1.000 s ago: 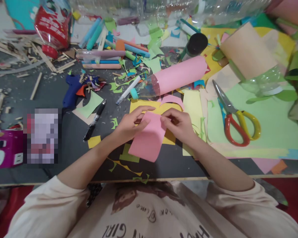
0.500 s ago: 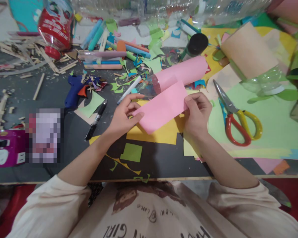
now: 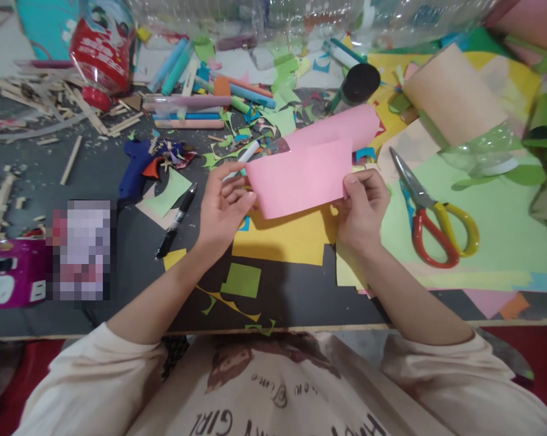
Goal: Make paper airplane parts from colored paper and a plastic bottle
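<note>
A pink paper strip is stretched between my two hands above the desk. My left hand pinches its left end, where the paper curves back. At the right end, the thumb and fingers of my right hand close on the edge. Just behind the strip lies a clear plastic bottle wrapped in pink paper, its left part hidden by the strip. Yellow paper lies under the strip. Scissors with red and yellow handles rest to the right of my right hand.
To my left are a black pen, a blue glue gun and a purple box. Markers and green paper scraps litter the back. Green sheets and a brown-wrapped bottle lie at right.
The pink strip has turned nearer to level and its broad side faces me more. Its left end has risen with my left hand. Both hands keep their hold.
</note>
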Demonstrator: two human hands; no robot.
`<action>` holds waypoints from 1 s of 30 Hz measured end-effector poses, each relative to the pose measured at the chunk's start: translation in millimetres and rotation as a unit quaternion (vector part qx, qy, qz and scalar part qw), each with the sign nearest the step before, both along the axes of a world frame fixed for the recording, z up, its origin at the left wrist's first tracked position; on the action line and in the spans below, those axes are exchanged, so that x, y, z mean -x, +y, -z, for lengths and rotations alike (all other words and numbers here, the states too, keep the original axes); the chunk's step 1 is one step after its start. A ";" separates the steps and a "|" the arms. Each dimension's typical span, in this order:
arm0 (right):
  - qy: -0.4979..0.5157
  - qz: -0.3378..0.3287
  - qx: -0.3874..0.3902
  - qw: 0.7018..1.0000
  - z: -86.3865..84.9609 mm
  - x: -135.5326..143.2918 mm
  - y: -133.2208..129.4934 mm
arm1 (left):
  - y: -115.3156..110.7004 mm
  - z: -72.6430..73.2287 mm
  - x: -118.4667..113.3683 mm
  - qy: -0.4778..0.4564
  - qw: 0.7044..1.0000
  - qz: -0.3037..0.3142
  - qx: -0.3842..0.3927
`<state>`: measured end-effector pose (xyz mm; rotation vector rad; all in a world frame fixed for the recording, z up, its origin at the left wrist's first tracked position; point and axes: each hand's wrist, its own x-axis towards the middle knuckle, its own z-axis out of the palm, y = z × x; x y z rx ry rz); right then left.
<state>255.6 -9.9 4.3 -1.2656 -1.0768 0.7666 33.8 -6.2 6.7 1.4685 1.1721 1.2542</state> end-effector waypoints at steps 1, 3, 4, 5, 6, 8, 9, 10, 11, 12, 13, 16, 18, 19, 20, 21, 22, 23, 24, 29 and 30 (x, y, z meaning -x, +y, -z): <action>0.010 0.006 -0.001 1.000 -0.1 0.3 0.6 | -2.2 -2.0 -0.9 0.000 1.000 0.017 0.011; 0.018 0.013 -0.001 1.000 -0.3 0.9 1.0 | -5.5 -6.1 -2.2 0.002 0.999 0.044 0.010; 0.014 0.016 -0.001 1.000 -0.4 1.1 0.8 | -6.5 -8.1 -2.6 0.008 0.998 0.055 -0.002; 0.006 0.017 0.001 1.000 -0.3 1.2 0.5 | -7.1 -10.0 -2.7 0.020 0.997 0.067 -0.016; -0.005 0.017 0.003 1.000 -0.1 1.2 0.1 | -7.4 -11.6 -2.6 0.039 0.996 0.078 -0.028; -0.022 0.017 0.007 1.000 0.7 0.6 -0.5 | -7.2 -14.1 -2.1 0.074 0.993 0.086 -0.036; -0.023 0.018 0.005 1.000 1.3 0.2 -0.6 | -6.9 -14.9 -1.9 0.082 0.993 0.080 -0.033; -0.022 0.018 0.002 1.000 1.8 -0.1 -0.7 | -6.6 -15.4 -1.7 0.082 0.994 0.067 -0.028; -0.019 0.017 -0.002 1.000 2.3 -0.5 -0.6 | -6.4 -15.7 -1.7 0.076 0.996 0.049 -0.025; -0.018 0.015 -0.005 1.000 2.6 -0.8 -0.4 | -6.1 -15.8 -1.9 0.067 0.997 0.031 -0.026; -0.020 0.012 -0.006 1.000 2.9 -1.0 -0.3 | -5.8 -15.7 -2.1 0.061 0.998 0.018 -0.029; -0.028 0.005 -0.010 1.000 3.2 -1.1 -0.2 | -4.8 -14.5 -2.8 0.058 0.998 -0.005 -0.037; -0.025 0.000 -0.014 1.000 3.1 -1.0 -0.4 | -3.6 -13.2 -3.2 0.058 0.997 -0.025 -0.036; -0.024 -0.003 -0.017 1.000 3.0 -0.9 -0.5 | -3.0 -12.5 -3.3 0.059 0.997 -0.038 -0.038; -0.024 -0.007 -0.018 1.000 2.9 -0.8 -0.7 | -2.3 -11.9 -3.3 0.058 0.996 -0.051 -0.043; -0.022 -0.011 -0.017 1.000 2.8 -0.7 -0.8 | -1.7 -11.4 -3.3 0.057 0.995 -0.065 -0.050; -0.019 -0.014 -0.016 1.000 2.6 -0.6 -0.9 | -1.2 -10.9 -3.2 0.054 0.994 -0.076 -0.057; -0.014 -0.016 -0.013 1.000 2.4 -0.5 -0.9 | -0.8 -10.6 -3.0 0.051 0.993 -0.085 -0.063; -0.010 -0.016 -0.010 1.000 2.2 -0.4 -0.9 | -0.6 -10.4 -2.7 0.049 0.993 -0.090 -0.064; -0.024 -0.012 0.003 1.000 1.7 -0.1 -0.2 | -0.1 -9.9 -1.0 0.071 0.992 -0.099 -0.037; -0.026 -0.013 0.004 1.000 1.8 -0.2 0.0 | 0.1 -9.9 -0.9 0.071 0.992 -0.100 -0.034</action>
